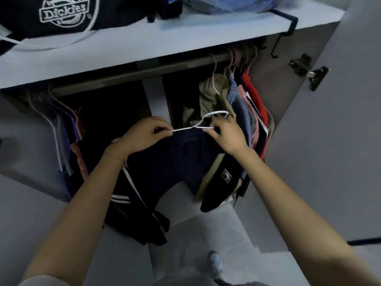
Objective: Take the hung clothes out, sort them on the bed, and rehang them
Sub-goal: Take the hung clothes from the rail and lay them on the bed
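Two bare hands on one thin white wire hanger (183,129), held level in front of the open wardrobe's middle, hook clear of the dark hanging rail (123,76) above. Left hand (142,134) at the tip of the hanger's left arm, thumb and forefinger pinching the wire, remaining fingers curled beneath. Right hand (226,135) at the neck just under the hook, thumb and fingertips pinched on the wire, back of the hand toward the camera. Draped from the hanger and hanging between both wrists, a dark navy fabric garment (181,157), in front of the clothes on the rail. Bunched at the rail's right end, on pale and pink hangers: a khaki garment (210,98), a blue denim piece (235,89), a pink piece (244,96) and a red garment (252,89) nearest the wardrobe's side wall. At the rail's left end, a second bunch of purple and salmon clothes (74,124) on grey and pink hangers. Under the left wrist, a black garment with white stripes (132,203); under the right forearm, a black garment with a small square white patch (218,188). Overhead, a pale wardrobe shelf (144,44) bearing a black bag with a white Dickies logo (66,11) and a blue translucent bag (233,3), with a black metal hook (288,23) clipped over the shelf's right end. At far right, a dark metal hinge (311,75) on the open grey door. Below, pale floor and a blurred light-blue shoe tip (215,262).
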Tool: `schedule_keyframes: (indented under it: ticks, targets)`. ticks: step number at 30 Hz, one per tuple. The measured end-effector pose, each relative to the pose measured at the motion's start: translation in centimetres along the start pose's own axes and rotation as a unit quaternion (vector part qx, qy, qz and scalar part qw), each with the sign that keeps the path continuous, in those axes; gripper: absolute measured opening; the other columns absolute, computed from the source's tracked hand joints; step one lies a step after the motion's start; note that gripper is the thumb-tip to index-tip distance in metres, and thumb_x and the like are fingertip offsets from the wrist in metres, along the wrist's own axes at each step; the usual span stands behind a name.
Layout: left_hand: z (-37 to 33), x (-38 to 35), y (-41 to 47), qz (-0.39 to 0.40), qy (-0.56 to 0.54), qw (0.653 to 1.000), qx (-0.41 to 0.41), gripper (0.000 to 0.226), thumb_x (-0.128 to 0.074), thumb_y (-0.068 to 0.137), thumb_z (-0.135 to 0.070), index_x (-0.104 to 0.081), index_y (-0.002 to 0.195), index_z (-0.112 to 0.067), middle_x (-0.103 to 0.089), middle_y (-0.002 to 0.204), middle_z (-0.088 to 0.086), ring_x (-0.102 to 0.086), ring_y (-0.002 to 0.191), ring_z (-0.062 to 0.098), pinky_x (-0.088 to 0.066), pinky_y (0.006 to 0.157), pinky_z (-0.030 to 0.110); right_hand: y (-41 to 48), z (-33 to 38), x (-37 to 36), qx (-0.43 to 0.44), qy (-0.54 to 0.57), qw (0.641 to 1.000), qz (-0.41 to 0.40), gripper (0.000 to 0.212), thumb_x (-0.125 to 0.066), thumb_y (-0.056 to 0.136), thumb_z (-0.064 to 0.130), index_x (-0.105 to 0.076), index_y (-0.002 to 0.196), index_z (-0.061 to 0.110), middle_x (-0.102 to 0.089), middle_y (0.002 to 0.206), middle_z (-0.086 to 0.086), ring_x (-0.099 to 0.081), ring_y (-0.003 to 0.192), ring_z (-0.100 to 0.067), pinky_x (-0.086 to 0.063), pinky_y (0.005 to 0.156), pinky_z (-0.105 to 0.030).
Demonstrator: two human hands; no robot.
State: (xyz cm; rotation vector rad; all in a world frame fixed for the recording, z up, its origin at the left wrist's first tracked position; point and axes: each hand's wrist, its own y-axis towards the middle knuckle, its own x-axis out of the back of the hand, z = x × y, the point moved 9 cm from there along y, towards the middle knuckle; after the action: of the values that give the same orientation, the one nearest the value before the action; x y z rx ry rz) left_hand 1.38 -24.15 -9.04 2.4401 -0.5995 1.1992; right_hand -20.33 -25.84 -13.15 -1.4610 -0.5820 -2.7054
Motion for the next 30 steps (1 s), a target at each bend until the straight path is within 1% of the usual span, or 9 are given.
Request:
schedule_keyframes:
  ticks: [2, 4, 6, 9, 15, 17, 23, 27, 30]
  targets:
    - [-0.2, 0.9, 0.4, -0.023, 0.016, 0.999, -0.024, 0.011, -0.065, 0.094, -0.019, -0.074, 0.099, -0.018, -0.062, 0.092, -0.019, -0.059, 0.088, -0.002, -0.047, 0.084, 0.025, -2.2, 1.0, 1.0, -0.022, 0.004, 0.999, -0.023, 0.038, -0.06, 0.093, 0.046, -0.055, 0.071, 0.015, -0.056, 0.07, 0.002, -0.05, 0.074, -0.019, -0.03, 0.058, -0.032]
    - [-0.4, 1.3, 0.9, -0.029, 0.004, 0.999, -0.034, 0.011, -0.066, 0.094, -0.018, -0.075, 0.098, -0.015, -0.063, 0.09, -0.016, -0.06, 0.086, 0.001, -0.048, 0.085, 0.03, -4.8, 1.8, 1.6, -0.059, 0.031, 0.997, -0.043, 0.041, -0.059, 0.094, 0.047, -0.051, 0.068, 0.016, -0.05, 0.063, 0.005, -0.05, 0.064, -0.019, -0.034, 0.055, -0.035]
    - [-1.4, 0.3, 1.3, -0.004, -0.022, 0.998, -0.051, 0.008, -0.067, 0.093, -0.017, -0.074, 0.096, -0.019, -0.066, 0.089, -0.009, -0.063, 0.086, 0.008, -0.047, 0.083, 0.025, -7.6, 1.8, 2.6, -0.105, 0.043, 0.991, -0.072, 0.041, -0.059, 0.093, 0.047, -0.053, 0.068, 0.016, -0.048, 0.06, 0.007, -0.048, 0.061, -0.015, -0.036, 0.055, -0.035]
    - [-4.0, -2.6, 1.9, 0.031, -0.051, 0.994, -0.089, 0.008, -0.067, 0.093, -0.017, -0.074, 0.095, -0.02, -0.066, 0.089, -0.007, -0.063, 0.085, 0.006, -0.044, 0.08, 0.016, -11.8, 0.9, 5.0, -0.171, 0.022, 0.98, -0.102, 0.037, -0.061, 0.092, 0.048, -0.057, 0.07, 0.019, -0.048, 0.058, 0.01, -0.046, 0.061, -0.011, -0.033, 0.056, -0.031]
    - [-11.9, -10.5, 2.6, 0.062, -0.099, 0.98, -0.162, 0.007, -0.07, 0.09, -0.011, -0.074, 0.096, -0.012, -0.067, 0.088, 0.0, -0.061, 0.086, -0.002, -0.043, 0.084, 0.014, -22.3, -2.4, 10.9, -0.291, -0.016, 0.944, -0.153, 0.042, -0.06, 0.09, 0.054, -0.062, 0.074, 0.015, -0.062, 0.068, 0.003, -0.057, 0.069, -0.021, -0.046, 0.063, -0.035]
    - [-15.5, -13.5, 2.4, 0.07, -0.105, 0.973, -0.193, 0.007, -0.071, 0.089, -0.01, -0.075, 0.095, -0.012, -0.068, 0.089, -0.005, -0.06, 0.085, -0.004, -0.044, 0.085, 0.015, -26.7, -3.5, 13.1, -0.329, -0.023, 0.927, -0.18, 0.044, -0.059, 0.09, 0.055, -0.061, 0.074, 0.014, -0.063, 0.068, 0.002, -0.057, 0.07, -0.023, -0.048, 0.064, -0.036]
    - [-28.3, -23.7, 0.1, 0.115, -0.117, 0.947, -0.276, 0.006, -0.071, 0.09, -0.021, -0.074, 0.09, -0.027, -0.065, 0.085, -0.021, -0.06, 0.085, -0.001, -0.047, 0.086, 0.029, -42.6, -5.2, 19.4, -0.449, -0.016, 0.855, -0.258, 0.038, -0.062, 0.088, 0.053, -0.063, 0.078, 0.017, -0.064, 0.07, 0.005, -0.058, 0.073, -0.02, -0.046, 0.065, -0.035]
    - [-37.7, -31.6, -4.2, 0.166, -0.135, 0.925, -0.315, 0.01, -0.07, 0.091, -0.024, -0.077, 0.094, -0.017, -0.067, 0.088, -0.01, -0.064, 0.088, 0.01, -0.049, 0.088, 0.035, -54.9, -5.2, 22.9, -0.52, -0.023, 0.802, -0.292, 0.034, -0.062, 0.09, 0.049, -0.064, 0.082, 0.017, -0.064, 0.073, 0.002, -0.059, 0.075, -0.023, -0.048, 0.069, -0.037]
    - [-44.5, -37.5, -8.5, 0.216, -0.139, 0.904, -0.343, 0.012, -0.069, 0.092, -0.027, -0.076, 0.096, -0.018, -0.066, 0.089, -0.013, -0.062, 0.088, 0.004, -0.049, 0.089, 0.032, -64.2, -4.5, 24.8, -0.572, -0.03, 0.752, -0.328, 0.033, -0.063, 0.09, 0.048, -0.065, 0.08, 0.017, -0.06, 0.07, 0.006, -0.057, 0.072, -0.019, -0.043, 0.063, -0.032]
